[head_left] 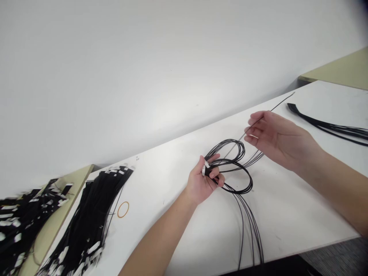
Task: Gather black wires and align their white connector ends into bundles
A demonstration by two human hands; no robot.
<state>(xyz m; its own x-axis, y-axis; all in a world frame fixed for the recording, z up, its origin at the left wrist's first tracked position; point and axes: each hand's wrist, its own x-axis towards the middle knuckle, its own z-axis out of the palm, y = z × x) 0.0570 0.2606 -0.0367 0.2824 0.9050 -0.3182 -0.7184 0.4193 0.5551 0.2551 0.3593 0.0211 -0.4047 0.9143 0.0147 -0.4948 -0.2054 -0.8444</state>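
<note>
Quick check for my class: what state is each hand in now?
Left hand: closed on looped black cables.
Right hand: open, fingers loosely curled, a thin cable crossing them.

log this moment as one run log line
left hand: holding looped cables | right hand: open, strand crossing fingers | table: orange band, left bundle, right bundle

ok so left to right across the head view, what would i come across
Jumbled black cables with white tags, long black cable bundle with white tags, thin orange ring, left grip, coiled thin black cables, right grip, fanned black cable bundle with squared end
</note>
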